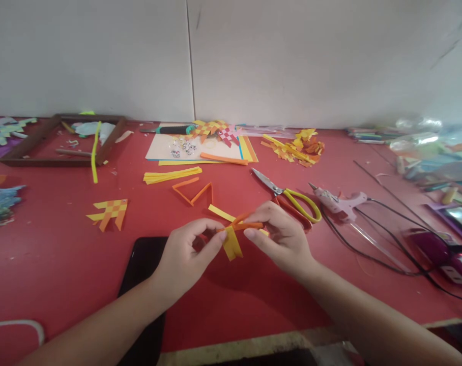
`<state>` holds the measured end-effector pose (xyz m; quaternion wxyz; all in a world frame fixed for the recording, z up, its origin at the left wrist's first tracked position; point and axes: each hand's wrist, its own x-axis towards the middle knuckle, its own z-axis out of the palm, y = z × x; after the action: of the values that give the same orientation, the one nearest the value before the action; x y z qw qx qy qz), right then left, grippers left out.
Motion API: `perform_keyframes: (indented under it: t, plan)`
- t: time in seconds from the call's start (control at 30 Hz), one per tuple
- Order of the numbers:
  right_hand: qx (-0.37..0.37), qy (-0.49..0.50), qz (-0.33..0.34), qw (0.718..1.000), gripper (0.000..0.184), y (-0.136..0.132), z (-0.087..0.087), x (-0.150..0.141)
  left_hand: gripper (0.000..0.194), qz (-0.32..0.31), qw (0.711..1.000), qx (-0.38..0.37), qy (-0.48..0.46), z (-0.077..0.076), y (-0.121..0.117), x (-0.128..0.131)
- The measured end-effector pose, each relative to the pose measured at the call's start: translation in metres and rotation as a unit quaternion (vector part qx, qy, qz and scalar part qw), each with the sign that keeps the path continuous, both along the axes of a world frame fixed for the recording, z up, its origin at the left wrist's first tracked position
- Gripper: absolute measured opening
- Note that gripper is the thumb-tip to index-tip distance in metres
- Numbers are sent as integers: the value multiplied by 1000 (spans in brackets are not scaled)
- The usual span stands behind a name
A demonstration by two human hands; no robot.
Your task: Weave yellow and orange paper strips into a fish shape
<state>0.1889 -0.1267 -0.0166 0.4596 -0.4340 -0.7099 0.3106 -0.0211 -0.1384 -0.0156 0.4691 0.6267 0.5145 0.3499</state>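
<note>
Between my two hands, above the red table, are folded yellow and orange paper strips crossed over one another. My left hand pinches the left side of the crossing with thumb and fingers. The orange ends are gripped by my right hand, its thumb below and fingers curled above. Another yellow strip sticks out beyond the hands; whether it is joined to the piece I cannot tell. Farther back lie a bent orange strip and a stack of yellow strips. A finished woven paper fish rests to the left.
Right of my hands are scissors and a pink glue gun with its black cord. A black phone lies under my left forearm. At the back are a brown frame, paper scraps and paper sheets.
</note>
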Motion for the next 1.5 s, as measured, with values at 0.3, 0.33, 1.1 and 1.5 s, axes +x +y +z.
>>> perform_keyframes:
  t: [0.3, 0.33, 1.1, 1.5]
  plan:
    - [58, -38, -20, 997, 7, 3, -2, -2, 25, -3, 999, -40, -25, -2, 2, 0]
    - [60, -40, -26, 997, 6, 3, -3, -1, 25, -3, 999, -45, -29, -2, 2, 0]
    - [-126, 34, 52, 990, 12, 1, -2, -5, 32, -5, 995, -52, -87, -6, 2, 1]
    - [-199, 110, 85, 970, 9, -3, -4, -7, 18, -46, 996, -31, -68, -1, 0, 2]
